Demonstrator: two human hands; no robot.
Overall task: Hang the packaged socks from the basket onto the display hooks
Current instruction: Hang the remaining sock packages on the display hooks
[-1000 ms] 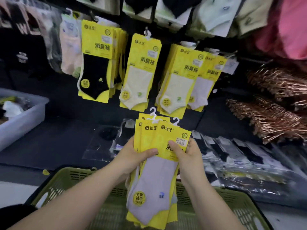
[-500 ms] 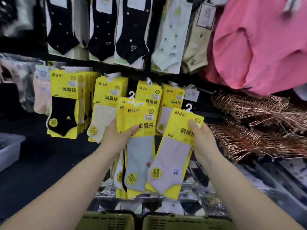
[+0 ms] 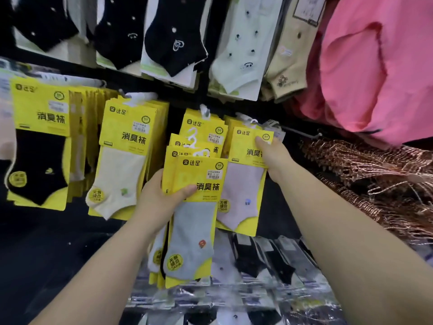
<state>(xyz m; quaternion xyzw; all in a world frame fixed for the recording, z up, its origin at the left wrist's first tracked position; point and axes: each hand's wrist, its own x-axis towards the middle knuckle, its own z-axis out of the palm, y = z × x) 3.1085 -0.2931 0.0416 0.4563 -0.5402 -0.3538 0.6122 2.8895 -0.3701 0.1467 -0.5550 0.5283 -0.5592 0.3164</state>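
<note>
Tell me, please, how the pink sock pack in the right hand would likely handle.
Probably light: the right hand holds the pink sock pack near its top corner alone. Likely fairly stiff, since its yellow card hangs flat, unsupported below.

"达足" and "消臭袜" on yellow sock packs (image 3: 127,137), "SGS" seal (image 3: 145,119), "无骨缝合" round sticker (image 3: 96,195)

Setting: retail shop, sock and clothing display.
Evidence: dark wall (image 3: 35,242). Yellow sock packs (image 3: 127,141) hang in rows, several deep on each hook, each with a printed brand card and a small white sticker (image 3: 141,129). Carded socks (image 3: 174,43) in black, white and beige hang in the row above. Pink garment (image 3: 375,66) at right. Heaped copper-coloured hangers (image 3: 375,174) under it. Clear-bagged socks (image 3: 269,266) lie in rows below.
</note>
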